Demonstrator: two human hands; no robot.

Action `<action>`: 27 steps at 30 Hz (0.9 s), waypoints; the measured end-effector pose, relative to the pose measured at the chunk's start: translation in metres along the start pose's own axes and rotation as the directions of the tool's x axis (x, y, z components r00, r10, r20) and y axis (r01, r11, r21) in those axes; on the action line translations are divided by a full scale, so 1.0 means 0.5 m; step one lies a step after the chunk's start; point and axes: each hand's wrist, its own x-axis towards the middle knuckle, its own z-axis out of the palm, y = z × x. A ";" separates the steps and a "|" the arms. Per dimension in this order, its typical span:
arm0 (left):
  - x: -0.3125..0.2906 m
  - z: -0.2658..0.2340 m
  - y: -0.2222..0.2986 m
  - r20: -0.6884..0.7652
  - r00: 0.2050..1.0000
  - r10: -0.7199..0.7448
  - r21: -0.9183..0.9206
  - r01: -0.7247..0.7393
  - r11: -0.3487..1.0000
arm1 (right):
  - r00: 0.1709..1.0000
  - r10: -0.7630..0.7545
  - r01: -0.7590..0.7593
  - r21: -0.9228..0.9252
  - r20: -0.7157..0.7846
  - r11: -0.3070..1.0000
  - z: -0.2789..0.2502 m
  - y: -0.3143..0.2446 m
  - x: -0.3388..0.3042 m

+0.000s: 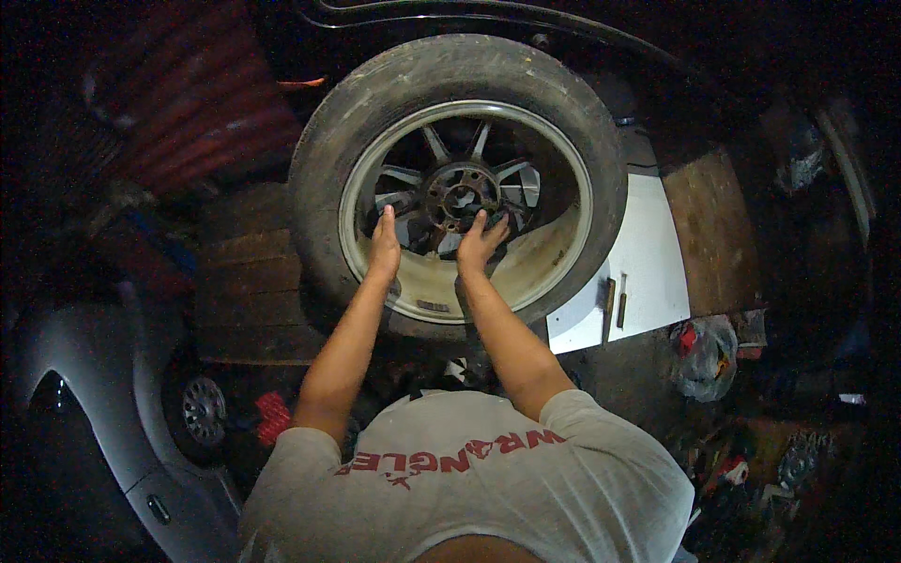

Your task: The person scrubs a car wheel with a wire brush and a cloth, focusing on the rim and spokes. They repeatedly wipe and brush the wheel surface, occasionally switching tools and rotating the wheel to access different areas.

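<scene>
- Head view: tyred wheel (pixel 452 180) lies on wooden boards (pixel 249 300), seemingly part over white sheet (pixel 652 249).
- R hand (pixel 481 246) nr wheel's centre, fingers spread; L hand (pixel 385 251) inside rim (pixel 554 258), grip can't tell.
- Risk: uneven push might slide wheel; fingers could catch btw spokes (pixel 435 144).
- Around: 2 thin tools (pixel 609 305) on sheet, in way if wheel shifts R; clear plastic bag (pixel 706 366) farther R.
</scene>
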 end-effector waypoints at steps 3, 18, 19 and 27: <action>0.036 -0.004 -0.083 0.009 0.996 0.089 -0.003 -0.089 0.996 | 0.991 0.135 -0.137 0.121 0.024 0.983 0.006 -0.031 -0.017; -0.127 -0.087 0.057 0.215 0.791 0.573 -0.069 -0.573 0.817 | 0.920 0.365 -0.390 0.447 0.146 0.805 0.018 0.023 -0.061; -0.137 -0.105 0.053 0.208 0.779 0.591 -0.062 -0.593 0.803 | 0.902 0.404 -0.420 0.518 0.150 0.745 0.008 0.021 -0.055; -0.136 -0.182 0.041 0.050 0.686 0.726 0.057 -0.727 0.684 | 0.724 0.518 -0.689 0.517 0.456 0.508 0.062 -0.010 -0.096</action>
